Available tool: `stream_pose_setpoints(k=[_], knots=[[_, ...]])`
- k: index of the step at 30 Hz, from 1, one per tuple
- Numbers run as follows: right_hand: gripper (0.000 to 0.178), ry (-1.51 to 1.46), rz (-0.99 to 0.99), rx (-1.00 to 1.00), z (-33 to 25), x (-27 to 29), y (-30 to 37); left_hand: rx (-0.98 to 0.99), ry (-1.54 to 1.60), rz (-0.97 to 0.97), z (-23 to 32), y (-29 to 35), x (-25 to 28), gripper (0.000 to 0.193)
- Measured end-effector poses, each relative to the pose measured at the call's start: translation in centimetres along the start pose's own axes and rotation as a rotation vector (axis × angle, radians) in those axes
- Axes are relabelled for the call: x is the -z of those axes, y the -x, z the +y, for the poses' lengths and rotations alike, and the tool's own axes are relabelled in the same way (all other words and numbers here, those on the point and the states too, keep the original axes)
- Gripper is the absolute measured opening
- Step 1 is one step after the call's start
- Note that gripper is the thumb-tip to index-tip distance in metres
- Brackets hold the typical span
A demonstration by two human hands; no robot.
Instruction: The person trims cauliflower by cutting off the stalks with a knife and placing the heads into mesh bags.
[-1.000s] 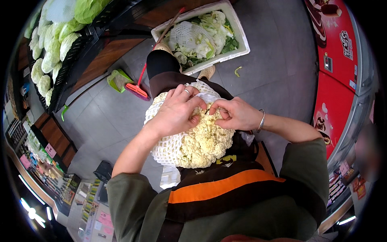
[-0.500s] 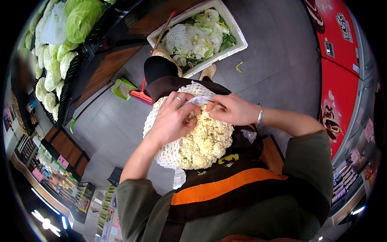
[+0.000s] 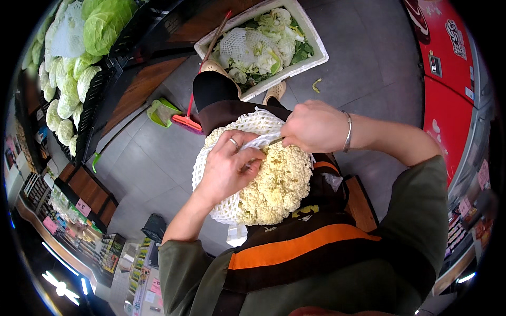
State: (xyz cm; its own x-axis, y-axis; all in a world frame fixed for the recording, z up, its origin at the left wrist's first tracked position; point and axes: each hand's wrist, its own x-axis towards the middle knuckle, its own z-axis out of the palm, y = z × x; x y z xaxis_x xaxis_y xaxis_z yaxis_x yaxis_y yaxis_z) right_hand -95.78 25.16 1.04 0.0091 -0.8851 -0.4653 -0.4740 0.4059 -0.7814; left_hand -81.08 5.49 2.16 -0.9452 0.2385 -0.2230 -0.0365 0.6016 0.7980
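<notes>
A large cream cauliflower (image 3: 279, 184) rests on my lap, partly wrapped in a white foam net sleeve (image 3: 211, 158). Its upper and left sides are under the net; the florets at the lower right lie bare. My left hand (image 3: 232, 168), with a ring, lies over the net, fingers closed on its edge near the top of the florets. In my right hand (image 3: 316, 126), closed in a fist, a thin, dark, blade-like tool (image 3: 275, 141) shows just its tip. The rest of it is hidden in the fingers. The net's edge touches that fist.
A white foam box (image 3: 322, 57) of leaf trimmings and netting stands beyond my feet. On the floor are a red broom (image 3: 187, 122), a green dustpan (image 3: 161, 113) and a leaf scrap (image 3: 316, 85). Cabbages (image 3: 68, 95) fill a rack at left; a red freezer (image 3: 448, 116) stands right.
My right hand has moved right and slightly up, its fingers now curled tighter. The left hand stays on the net. The view has shifted slightly.
</notes>
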Motion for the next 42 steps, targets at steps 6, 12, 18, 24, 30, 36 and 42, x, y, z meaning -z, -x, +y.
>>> stream_pose_setpoints(k=[6, 12, 18, 24, 30, 36, 42], knots=[[0.02, 0.051, 0.067, 0.033, -0.6, 0.0, -0.6, 0.011, 0.011, 0.011, -0.1, 0.2, 0.1, 0.02], [0.015, 0.062, 0.07, 0.202, 0.5, 0.0, -0.7, 0.001, 0.016, 0.034, -0.1, 0.3, 0.1, 0.02], [0.013, 0.141, 0.122, 0.17, -0.6, 0.1, -1.3, 0.009, 0.035, 0.041, -0.2, 0.5, 0.1, 0.02], [0.017, 0.15, 0.136, 0.132, -0.9, -0.5, -2.1, 0.002, 0.047, 0.048, -0.4, 0.8, -0.1, 0.02], [0.012, 0.197, 0.122, 0.205, -0.9, -1.0, -2.7, 0.011, 0.041, 0.051, -0.4, 1.0, -0.1, 0.02], [0.008, 0.299, 0.117, 0.257, -1.3, -1.1, -3.0, -0.003, 0.043, 0.076, -0.7, 1.4, -0.4, 0.02], [0.008, 0.313, 0.021, 0.28, -1.5, -1.0, -3.9, -0.013, 0.028, 0.083, -0.8, 1.4, -0.4, 0.018]])
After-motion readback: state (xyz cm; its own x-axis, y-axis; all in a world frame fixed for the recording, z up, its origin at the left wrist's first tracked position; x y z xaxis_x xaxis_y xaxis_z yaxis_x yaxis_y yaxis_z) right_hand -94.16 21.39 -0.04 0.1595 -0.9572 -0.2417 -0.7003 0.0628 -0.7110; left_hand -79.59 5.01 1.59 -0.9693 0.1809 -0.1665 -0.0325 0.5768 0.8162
